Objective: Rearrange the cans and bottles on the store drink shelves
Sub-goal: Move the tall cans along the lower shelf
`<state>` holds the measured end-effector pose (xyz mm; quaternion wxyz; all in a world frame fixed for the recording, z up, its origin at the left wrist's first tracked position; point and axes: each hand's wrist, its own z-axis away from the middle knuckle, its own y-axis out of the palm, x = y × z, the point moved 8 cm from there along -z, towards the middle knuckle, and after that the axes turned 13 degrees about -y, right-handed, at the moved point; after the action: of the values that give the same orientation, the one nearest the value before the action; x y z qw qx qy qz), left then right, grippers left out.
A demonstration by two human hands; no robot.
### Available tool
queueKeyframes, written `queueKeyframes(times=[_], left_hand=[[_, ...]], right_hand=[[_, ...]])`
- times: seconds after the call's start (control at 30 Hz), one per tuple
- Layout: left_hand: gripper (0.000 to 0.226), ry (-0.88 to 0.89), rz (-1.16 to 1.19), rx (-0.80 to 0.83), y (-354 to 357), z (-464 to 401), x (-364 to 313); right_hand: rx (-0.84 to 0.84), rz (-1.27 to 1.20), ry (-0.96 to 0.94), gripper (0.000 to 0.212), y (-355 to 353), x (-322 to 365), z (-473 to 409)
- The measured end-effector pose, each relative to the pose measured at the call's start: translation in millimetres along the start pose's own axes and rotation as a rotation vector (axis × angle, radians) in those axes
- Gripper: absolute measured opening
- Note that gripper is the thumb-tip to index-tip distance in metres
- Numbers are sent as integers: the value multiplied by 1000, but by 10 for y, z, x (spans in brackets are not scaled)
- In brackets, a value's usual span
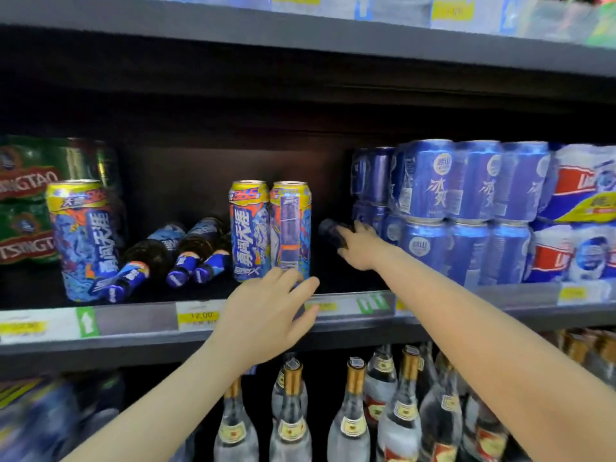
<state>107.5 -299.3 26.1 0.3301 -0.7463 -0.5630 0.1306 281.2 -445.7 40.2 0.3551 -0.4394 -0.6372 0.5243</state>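
Observation:
Two tall colourful cans [270, 230] stand side by side at the middle of the shelf [140, 320]. A third such can [85, 240] stands at the left. Several dark bottles [173, 253] with blue caps lie on their sides between them. My left hand [266, 315] is at the shelf edge, fingers apart, just below the right can and holding nothing. My right hand [361, 246] reaches deeper in and is closed on a dark bottle [331, 232] lying to the right of the cans.
Green Tsingtao packs [26, 198] fill the far left. Blue can multipacks [466, 208] and white-red packs [583, 211] are stacked on the right. Clear glass bottles with gold necks [353, 415] stand on the shelf below. Another shelf [300, 35] hangs overhead.

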Motion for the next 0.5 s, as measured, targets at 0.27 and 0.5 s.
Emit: queueKeyframes(times=[0.27, 0.5], left_hand=[[45, 5, 10, -2, -9, -4, -4], [45, 8, 31, 10, -21, -2, -19]], right_hand=[[74, 126, -36, 56, -63, 131, 198], [-77, -19, -76, 64, -340, 297, 768]])
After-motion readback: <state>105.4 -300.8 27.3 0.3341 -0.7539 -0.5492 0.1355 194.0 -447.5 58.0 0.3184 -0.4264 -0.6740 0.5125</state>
